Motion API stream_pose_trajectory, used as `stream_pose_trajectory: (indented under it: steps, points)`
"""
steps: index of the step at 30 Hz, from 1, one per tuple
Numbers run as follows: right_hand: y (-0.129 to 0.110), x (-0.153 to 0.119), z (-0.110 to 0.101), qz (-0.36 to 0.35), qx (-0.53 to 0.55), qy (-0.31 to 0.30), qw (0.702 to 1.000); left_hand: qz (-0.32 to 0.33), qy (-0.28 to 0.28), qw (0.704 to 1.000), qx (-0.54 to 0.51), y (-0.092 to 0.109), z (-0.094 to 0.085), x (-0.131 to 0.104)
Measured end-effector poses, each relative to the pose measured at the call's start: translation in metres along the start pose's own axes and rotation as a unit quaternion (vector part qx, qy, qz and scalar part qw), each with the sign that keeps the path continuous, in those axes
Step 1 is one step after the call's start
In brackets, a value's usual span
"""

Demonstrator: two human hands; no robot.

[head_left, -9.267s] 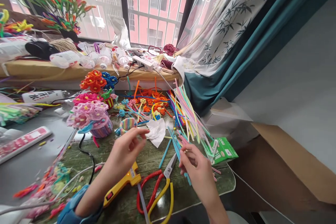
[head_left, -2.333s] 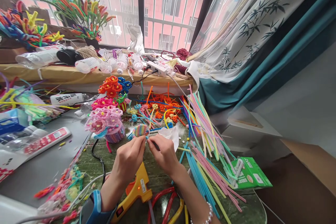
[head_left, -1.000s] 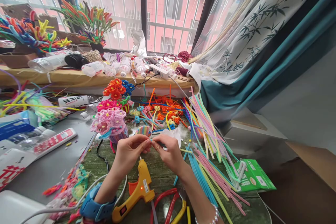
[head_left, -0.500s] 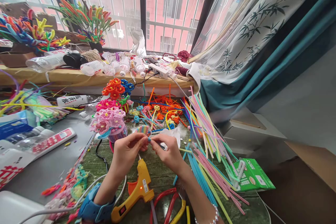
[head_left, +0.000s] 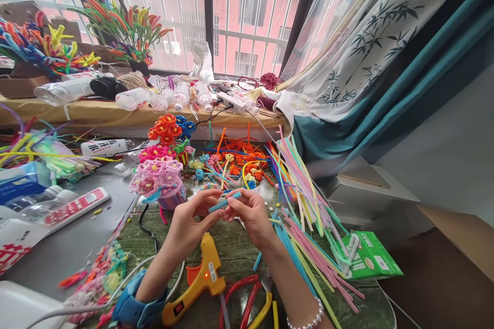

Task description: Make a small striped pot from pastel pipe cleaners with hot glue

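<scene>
While it's between the hands, pinch the blue piece lightly

Piece sits centre of frame. Right hand has it, fingertips nearly closed; left hand half-curled at the other end — can't tell if gripping. Looks soft, probably creases easily: fingertips only, no squeezing. Glue gun, lower centre, small light on — likely hot, steer clear.

Two bare hands, one yellow plastic glue gun, one pair of red-and-yellow-handled scissors, one green rectangular packet
</scene>
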State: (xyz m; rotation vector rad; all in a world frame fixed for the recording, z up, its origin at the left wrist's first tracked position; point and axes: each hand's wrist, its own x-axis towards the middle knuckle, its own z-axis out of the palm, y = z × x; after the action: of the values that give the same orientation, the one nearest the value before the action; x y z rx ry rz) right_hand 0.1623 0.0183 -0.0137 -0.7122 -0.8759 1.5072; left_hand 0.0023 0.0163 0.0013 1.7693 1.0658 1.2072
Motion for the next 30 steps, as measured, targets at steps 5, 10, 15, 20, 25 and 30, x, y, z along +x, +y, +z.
stream_pose_trajectory:
  steps: [5,10,15,20,25,30]
  points:
    - [-0.0020,-0.0007,-0.0018,0.008,0.031,0.008,0.999,0.034,0.052,0.998,-0.004,-0.0006,0.0039,-0.0037]
    - [-0.0045,-0.0012,-0.0036,0.035,0.026,0.017,0.999,0.034,0.078,0.996,-0.024,-0.0020,0.0051,-0.0041]
    - [-0.0068,-0.0014,-0.0027,0.085,0.043,0.030,0.995,0.056,0.083,0.995,0.017,-0.0024,0.0036,-0.0037]
    - [-0.0061,-0.0012,-0.0024,0.107,0.044,0.017,0.993,0.059,0.085,0.994,0.020,-0.0046,0.0026,-0.0025]
    - [-0.0078,-0.0008,-0.0039,0.000,-0.037,0.009,0.999,0.033,0.098,0.995,-0.008,-0.0088,0.0009,-0.0024]
    - [-0.0094,-0.0012,-0.0086,-0.083,-0.138,0.020,0.987,-0.015,0.125,0.989,-0.073,-0.0036,0.0000,-0.0007]
